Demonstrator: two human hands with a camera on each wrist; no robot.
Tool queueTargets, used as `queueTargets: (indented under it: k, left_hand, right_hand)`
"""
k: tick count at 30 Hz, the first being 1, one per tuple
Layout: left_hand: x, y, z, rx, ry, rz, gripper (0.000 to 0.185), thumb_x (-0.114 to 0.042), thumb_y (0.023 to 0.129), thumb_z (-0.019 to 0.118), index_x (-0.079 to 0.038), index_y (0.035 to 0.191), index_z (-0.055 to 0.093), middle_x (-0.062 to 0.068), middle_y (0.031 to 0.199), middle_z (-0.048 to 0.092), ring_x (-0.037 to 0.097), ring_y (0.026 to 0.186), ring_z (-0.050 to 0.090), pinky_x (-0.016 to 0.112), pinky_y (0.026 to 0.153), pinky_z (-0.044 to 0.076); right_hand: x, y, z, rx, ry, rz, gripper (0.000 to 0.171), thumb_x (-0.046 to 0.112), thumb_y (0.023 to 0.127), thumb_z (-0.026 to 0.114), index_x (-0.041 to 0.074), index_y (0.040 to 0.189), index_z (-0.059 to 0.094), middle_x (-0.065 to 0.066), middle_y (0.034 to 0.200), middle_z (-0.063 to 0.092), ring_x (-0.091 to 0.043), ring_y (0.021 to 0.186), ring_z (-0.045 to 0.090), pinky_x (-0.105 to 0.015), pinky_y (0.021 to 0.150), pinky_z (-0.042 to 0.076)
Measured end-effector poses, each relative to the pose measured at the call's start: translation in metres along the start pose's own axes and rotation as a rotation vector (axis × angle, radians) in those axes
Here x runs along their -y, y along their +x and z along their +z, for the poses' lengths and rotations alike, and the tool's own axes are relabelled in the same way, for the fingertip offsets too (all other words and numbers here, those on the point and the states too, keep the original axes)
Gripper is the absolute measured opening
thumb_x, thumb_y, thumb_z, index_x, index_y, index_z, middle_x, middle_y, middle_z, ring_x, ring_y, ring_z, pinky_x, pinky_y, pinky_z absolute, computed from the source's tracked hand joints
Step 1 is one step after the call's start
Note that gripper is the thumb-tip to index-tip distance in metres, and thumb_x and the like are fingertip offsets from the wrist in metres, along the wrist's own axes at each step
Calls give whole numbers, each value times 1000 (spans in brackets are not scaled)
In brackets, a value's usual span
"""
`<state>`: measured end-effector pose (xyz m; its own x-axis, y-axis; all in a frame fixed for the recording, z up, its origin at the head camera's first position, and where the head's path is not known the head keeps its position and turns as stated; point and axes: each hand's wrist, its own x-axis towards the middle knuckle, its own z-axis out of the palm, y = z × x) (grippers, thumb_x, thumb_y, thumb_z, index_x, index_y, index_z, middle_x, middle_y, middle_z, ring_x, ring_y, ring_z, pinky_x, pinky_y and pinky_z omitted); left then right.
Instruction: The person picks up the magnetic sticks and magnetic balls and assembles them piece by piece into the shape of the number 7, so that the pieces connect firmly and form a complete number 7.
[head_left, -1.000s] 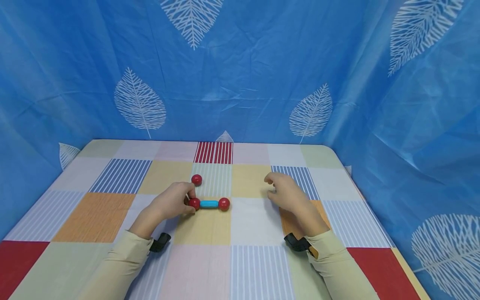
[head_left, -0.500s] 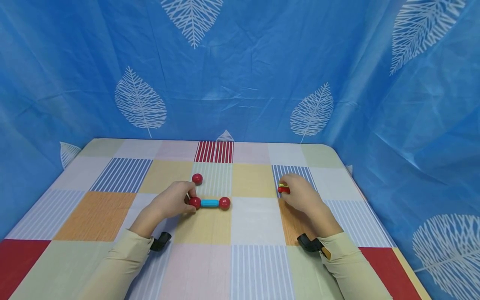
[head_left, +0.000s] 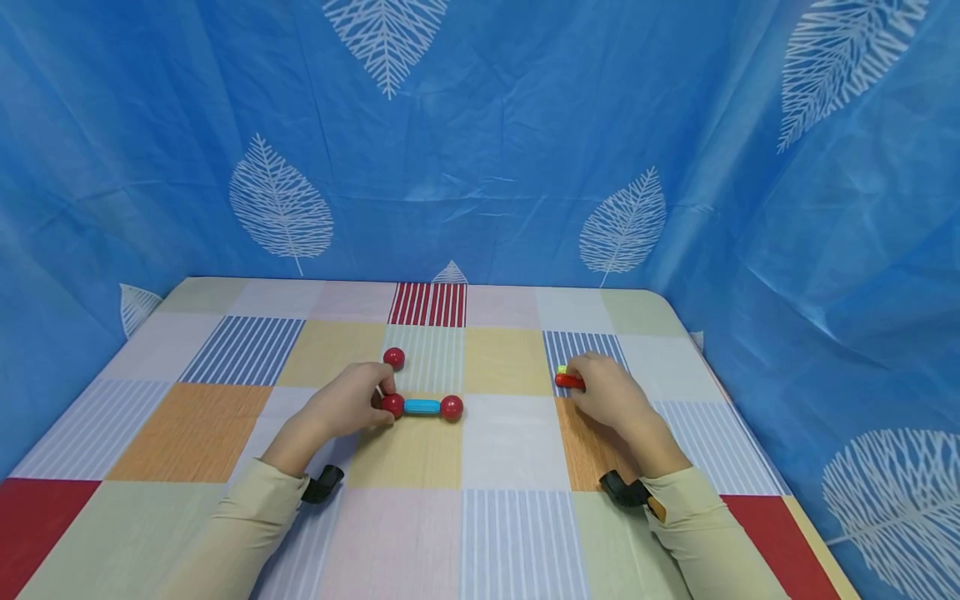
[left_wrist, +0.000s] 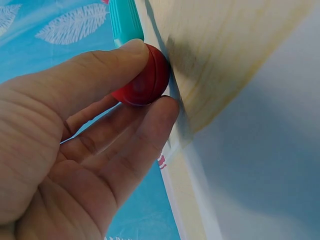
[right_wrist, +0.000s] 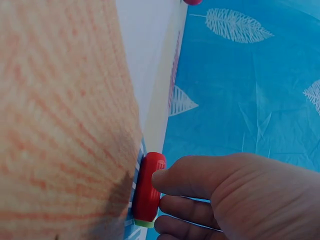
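Observation:
On the patchwork cloth, a short ribbed blue stick [head_left: 422, 407] joins two red balls [head_left: 452, 407] in a dumbbell shape. My left hand [head_left: 345, 402] pinches the ball [left_wrist: 145, 82] at its left end between thumb and fingers. Just beyond that hand lies a single red ball [head_left: 393, 359]. Off to the right, my right hand [head_left: 611, 392] has its thumb and fingers on a red stick [right_wrist: 149, 190] low at the cloth. Against the far side of this stick shows a yellow-green piece [head_left: 562, 369], mostly hidden by the red stick and fingers.
The checked and striped tablecloth [head_left: 510, 442] covers the table between both hands. A blue curtain with white leaf prints [head_left: 480, 150] closes off the back and sides. Each wrist wears a black camera mount [head_left: 322, 484].
My right hand has moved right, and the red stick and yellow-green piece, earlier out of sight, now show at its fingertips. The left hand stays on its ball.

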<state>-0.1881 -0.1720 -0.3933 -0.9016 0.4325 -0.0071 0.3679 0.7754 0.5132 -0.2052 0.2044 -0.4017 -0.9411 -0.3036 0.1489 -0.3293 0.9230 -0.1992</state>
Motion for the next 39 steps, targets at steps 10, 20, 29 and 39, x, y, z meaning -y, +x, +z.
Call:
queueTargets:
  k: [10,20,29,39]
  left_hand:
    - [0,0,0,3,9,-6,30,-9,67,80,-11,82,54,-2,78,55,16,70,52,25,60,44]
    - [0,0,1,2,-11,-5,29,-8,67,80,-10,82,54,-1,79,57,15,70,54,25,60,45]
    - [1,-1,1,3,-15,-14,30,-7,67,79,-11,82,54,-2,78,56,13,67,52,25,59,45]
    - [0,-1,1,-6,-14,-1,29,-7,67,79,-10,82,55,-1,79,57,14,69,53,25,60,45]
  right_hand:
    - [1,3,6,11,-15,21,19,9,73,72,8,89,61,-3,84,55,-18,73,51,-34,66,48]
    - [3,0,7,50,-1,42,21,8,73,72,8,89,59,-3,82,56,-19,71,50,-32,66,48]
    - [10,-1,5,77,-14,-20,12,10,73,71,9,80,60,0,72,54,-16,64,48,-29,59,44]
    - [24,-4,5,59,14,-80,8,14,73,70,12,78,64,3,70,56,-12,62,48,-27,59,44]
